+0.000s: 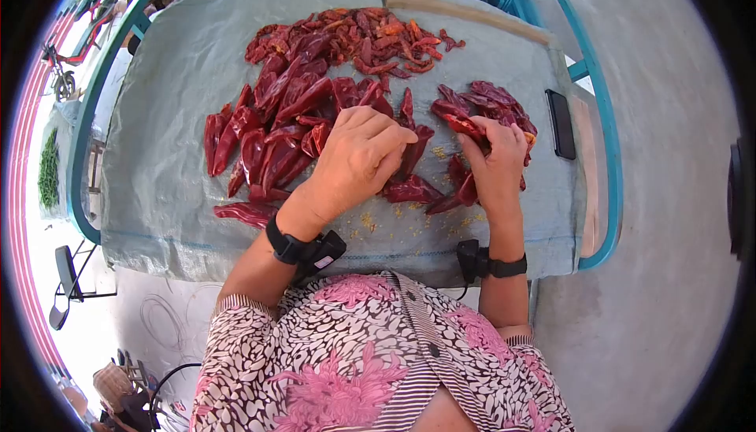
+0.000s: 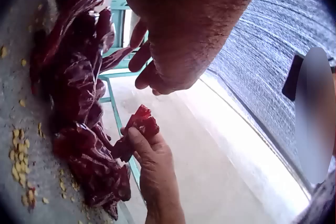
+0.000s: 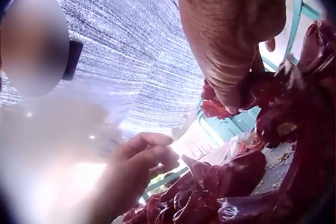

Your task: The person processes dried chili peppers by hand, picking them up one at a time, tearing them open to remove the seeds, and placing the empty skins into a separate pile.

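Observation:
My right hand (image 1: 498, 156) pinches a dried red chili pepper (image 2: 142, 124) between thumb and fingers, its bright red inside showing in the left wrist view. That hand is over a smaller heap of peppers (image 1: 500, 100) on the right. My left hand (image 1: 358, 156), fingers loosely bent and holding nothing, hovers by the right edge of a large pile of glossy whole peppers (image 1: 276, 140). In the right wrist view, the left hand's fingers (image 3: 152, 153) point toward the other hand, above the peppers. A few peppers (image 1: 413, 189) lie between the hands.
A grey-green woven sheet (image 1: 173, 109) covers the work surface within a teal metal frame (image 1: 602, 156). Shrivelled orange-red peppers (image 1: 386, 34) are heaped at the back. Yellow seeds (image 1: 366, 221) are scattered near the front. A black phone (image 1: 561, 123) lies at the right edge.

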Demonstrator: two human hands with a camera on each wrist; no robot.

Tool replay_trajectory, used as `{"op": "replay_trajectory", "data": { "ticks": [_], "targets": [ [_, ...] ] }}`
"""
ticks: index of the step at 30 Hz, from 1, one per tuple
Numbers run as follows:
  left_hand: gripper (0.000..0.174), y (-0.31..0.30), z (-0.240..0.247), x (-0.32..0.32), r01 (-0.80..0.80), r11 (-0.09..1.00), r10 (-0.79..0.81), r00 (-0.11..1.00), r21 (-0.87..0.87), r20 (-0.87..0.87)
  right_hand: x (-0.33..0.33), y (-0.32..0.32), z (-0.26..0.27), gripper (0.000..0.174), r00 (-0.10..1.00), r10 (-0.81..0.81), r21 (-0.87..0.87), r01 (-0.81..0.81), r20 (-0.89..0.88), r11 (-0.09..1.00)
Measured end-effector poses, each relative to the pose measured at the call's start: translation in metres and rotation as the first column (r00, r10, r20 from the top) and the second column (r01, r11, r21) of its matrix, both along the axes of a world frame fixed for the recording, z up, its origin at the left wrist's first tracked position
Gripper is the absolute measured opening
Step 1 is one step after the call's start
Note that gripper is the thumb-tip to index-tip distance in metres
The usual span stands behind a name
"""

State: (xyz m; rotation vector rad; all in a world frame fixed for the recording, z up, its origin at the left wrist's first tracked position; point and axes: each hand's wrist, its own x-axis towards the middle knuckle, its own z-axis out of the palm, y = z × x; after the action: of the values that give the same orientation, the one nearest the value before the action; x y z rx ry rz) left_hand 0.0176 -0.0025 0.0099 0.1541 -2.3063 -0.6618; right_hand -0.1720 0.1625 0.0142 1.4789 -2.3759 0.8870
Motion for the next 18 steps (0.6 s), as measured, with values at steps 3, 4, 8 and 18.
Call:
{"op": "replay_trajectory", "data": {
  "ticks": [3,4,8,18],
  "targets": [
    [0.022,0.007,0.015,-0.004,-0.062,0.998,0.062,0.998,-0.006,0.012,0.009,0.002,0.011,0.028,0.990,0.030,-0.061,-0.022,0.137,0.998],
    [0.022,0.010,0.021,-0.005,-0.052,0.997,0.052,0.999,0.048,0.008,0.013,0.003,0.014,0.029,0.964,0.066,-0.071,-0.049,0.259,0.996],
    [0.023,0.015,0.022,-0.006,0.007,0.994,-0.008,1.000,0.107,0.007,0.033,0.003,0.015,0.032,0.854,0.213,-0.086,-0.196,0.474,0.977],
    [0.011,0.018,0.028,0.003,-0.197,0.978,0.194,0.980,0.063,0.043,0.024,0.015,0.005,0.021,0.843,0.234,-0.171,-0.171,0.484,0.970]
  ]
}}
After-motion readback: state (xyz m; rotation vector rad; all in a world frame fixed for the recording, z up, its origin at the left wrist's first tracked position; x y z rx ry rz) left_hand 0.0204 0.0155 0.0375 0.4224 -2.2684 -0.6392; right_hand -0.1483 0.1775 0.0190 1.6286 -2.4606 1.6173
